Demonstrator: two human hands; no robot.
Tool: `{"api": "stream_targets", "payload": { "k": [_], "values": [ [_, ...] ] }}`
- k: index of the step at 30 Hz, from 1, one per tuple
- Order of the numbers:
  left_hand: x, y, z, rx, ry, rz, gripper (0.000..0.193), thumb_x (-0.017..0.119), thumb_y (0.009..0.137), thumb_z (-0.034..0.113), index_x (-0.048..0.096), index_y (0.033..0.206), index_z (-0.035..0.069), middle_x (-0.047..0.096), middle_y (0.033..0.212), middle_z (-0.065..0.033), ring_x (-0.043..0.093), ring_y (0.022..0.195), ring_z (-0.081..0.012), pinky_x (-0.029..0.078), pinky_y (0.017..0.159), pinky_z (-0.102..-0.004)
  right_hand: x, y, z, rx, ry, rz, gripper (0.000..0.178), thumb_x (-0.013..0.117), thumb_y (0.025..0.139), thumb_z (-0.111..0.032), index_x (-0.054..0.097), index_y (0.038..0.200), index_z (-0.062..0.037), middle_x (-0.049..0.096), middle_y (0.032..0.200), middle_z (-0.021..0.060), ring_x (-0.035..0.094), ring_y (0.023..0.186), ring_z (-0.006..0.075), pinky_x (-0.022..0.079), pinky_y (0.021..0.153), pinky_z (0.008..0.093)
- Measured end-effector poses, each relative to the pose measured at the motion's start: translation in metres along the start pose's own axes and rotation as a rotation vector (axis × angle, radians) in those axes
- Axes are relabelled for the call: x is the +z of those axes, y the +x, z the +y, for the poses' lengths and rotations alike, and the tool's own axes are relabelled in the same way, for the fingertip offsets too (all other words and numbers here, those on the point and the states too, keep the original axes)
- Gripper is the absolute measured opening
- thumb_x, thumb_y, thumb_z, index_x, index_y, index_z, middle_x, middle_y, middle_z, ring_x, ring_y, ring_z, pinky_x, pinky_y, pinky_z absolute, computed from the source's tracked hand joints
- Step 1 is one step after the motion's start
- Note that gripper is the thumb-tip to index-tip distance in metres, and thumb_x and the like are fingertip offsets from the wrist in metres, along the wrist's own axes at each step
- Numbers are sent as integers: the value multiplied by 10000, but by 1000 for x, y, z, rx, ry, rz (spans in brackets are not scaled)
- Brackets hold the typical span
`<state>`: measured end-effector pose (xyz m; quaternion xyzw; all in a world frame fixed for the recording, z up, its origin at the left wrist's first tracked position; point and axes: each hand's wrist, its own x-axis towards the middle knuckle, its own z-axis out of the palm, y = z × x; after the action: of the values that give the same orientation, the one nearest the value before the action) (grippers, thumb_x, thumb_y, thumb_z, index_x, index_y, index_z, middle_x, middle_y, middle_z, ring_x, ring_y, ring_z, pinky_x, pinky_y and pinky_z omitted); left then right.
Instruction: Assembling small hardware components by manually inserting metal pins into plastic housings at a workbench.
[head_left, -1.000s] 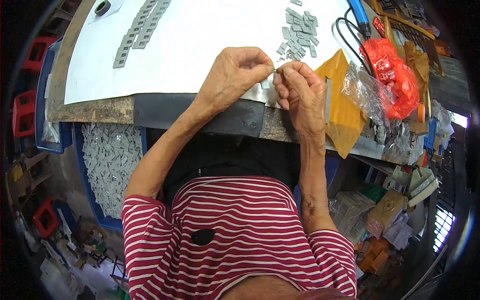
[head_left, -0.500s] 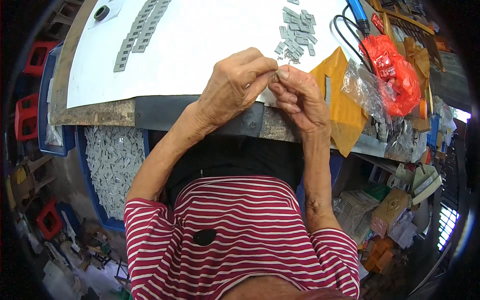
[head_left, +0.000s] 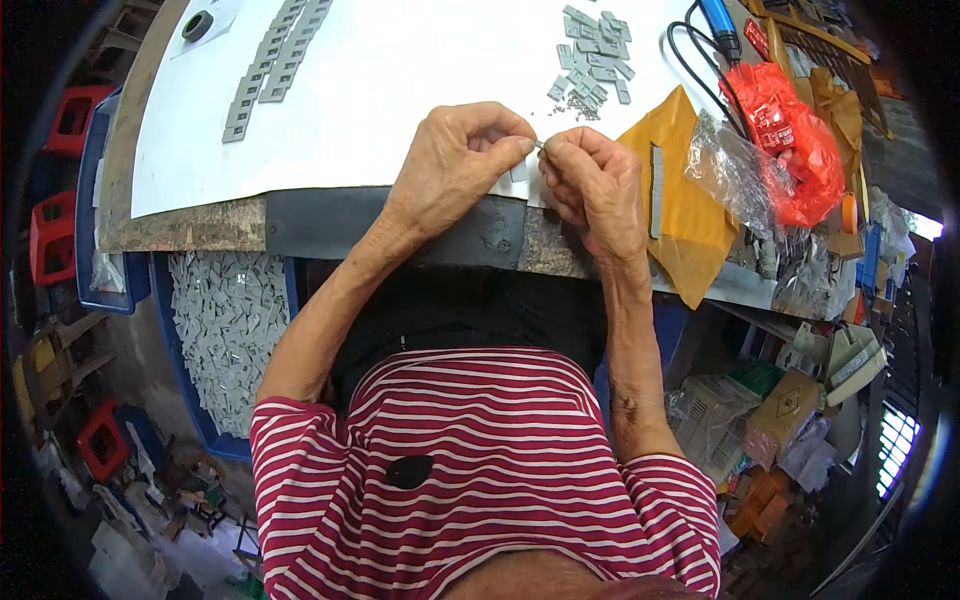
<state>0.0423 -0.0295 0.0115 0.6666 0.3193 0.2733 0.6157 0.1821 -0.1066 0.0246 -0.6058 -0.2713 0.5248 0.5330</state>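
My left hand (head_left: 450,165) and my right hand (head_left: 600,190) meet fingertip to fingertip over the near edge of the white-covered table. Both are closed in a pinch. Between thumbs and forefingers shows the end of a small, thin greyish piece (head_left: 540,146); its exact kind is too small to make out. A flat grey piece (head_left: 518,172) lies below the fingertips, partly hidden. Beyond my right hand is a loose heap of flat grey rectangular parts (head_left: 597,50), with a scatter of tiny metal bits (head_left: 583,106) at its near side.
Two overlapping rows of grey parts (head_left: 268,75) run along the left, near a dark tape roll (head_left: 197,26). At right are a yellow envelope (head_left: 690,240), a red plastic bag (head_left: 795,150) and a blue corded tool (head_left: 718,25). A blue bin of grey parts (head_left: 230,340) stands below the table.
My fingertips have drawn slightly apart, so the thin piece between them now shows. The left hand has tilted and moved a little left, uncovering a flat grey piece beneath.
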Motion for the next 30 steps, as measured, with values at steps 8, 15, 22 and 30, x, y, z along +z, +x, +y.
{"api": "stream_targets", "payload": {
  "k": [8,15,22,30],
  "values": [
    [-3,4,-6,-31,29,-48,212,577,804,179,642,841,-20,595,637,-49,511,560,-78,421,509,-219,2,0,-1,21,-16,10,161,568,808,-134,536,716,-6,485,558,-7,362,408,25,256,350,173],
    [-3,5,-10,-90,-107,-99,184,583,818,188,625,868,17,526,642,39,419,536,-21,324,473,-156,4,-1,-1,0,-112,55,170,564,808,-144,534,721,-2,493,555,-7,374,416,27,273,357,178],
    [-3,6,-5,-55,-10,-87,247,562,781,206,639,815,-27,574,640,-44,500,564,-90,414,525,-231,1,-2,3,-61,-176,20,161,570,813,-142,549,756,7,509,572,-15,411,452,21,314,399,172],
    [1,4,-9,-58,-160,-65,181,591,821,185,628,888,21,558,656,20,458,552,-32,364,490,-167,0,-1,6,-152,-205,93,119,577,812,-111,553,775,0,527,613,-16,438,485,23,328,411,167]
  ]
}}
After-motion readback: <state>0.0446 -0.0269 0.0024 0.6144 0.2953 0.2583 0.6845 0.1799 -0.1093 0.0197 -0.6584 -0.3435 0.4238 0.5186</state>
